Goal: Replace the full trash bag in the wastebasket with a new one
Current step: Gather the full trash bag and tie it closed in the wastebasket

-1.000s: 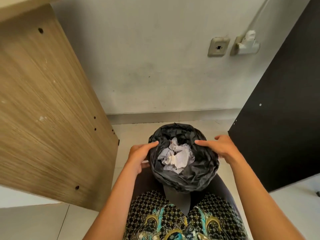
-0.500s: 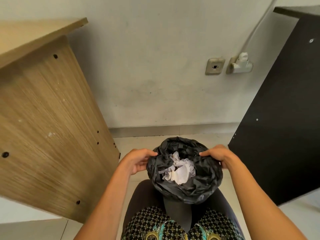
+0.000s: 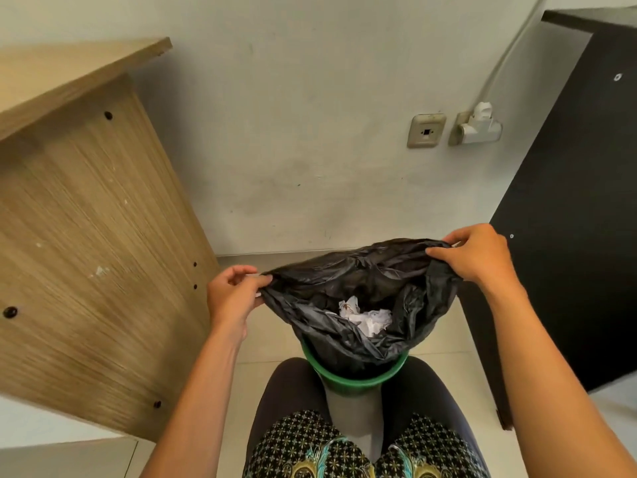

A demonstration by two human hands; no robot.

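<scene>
Pale floor tiles [image 3: 269, 343] meet a scuffed white wall [image 3: 293, 132]. From above, the black trash bag [image 3: 348, 301] is crinkled and glossy, its mouth stretched wide, rising out of the green wastebasket [image 3: 358, 376] between the person's knees. Crumpled white paper [image 3: 367, 317] lies inside. Left hand [image 3: 231, 294] and right hand [image 3: 477, 253] each pinch the bag's rim. A wooden cabinet [image 3: 86, 236] stands left, a black panel [image 3: 568, 236] close at right.

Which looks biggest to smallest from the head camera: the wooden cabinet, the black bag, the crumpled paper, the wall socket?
1. wooden cabinet, though it is nearest the camera
2. black bag
3. crumpled paper
4. wall socket, farther away, so unsure against the paper
</scene>
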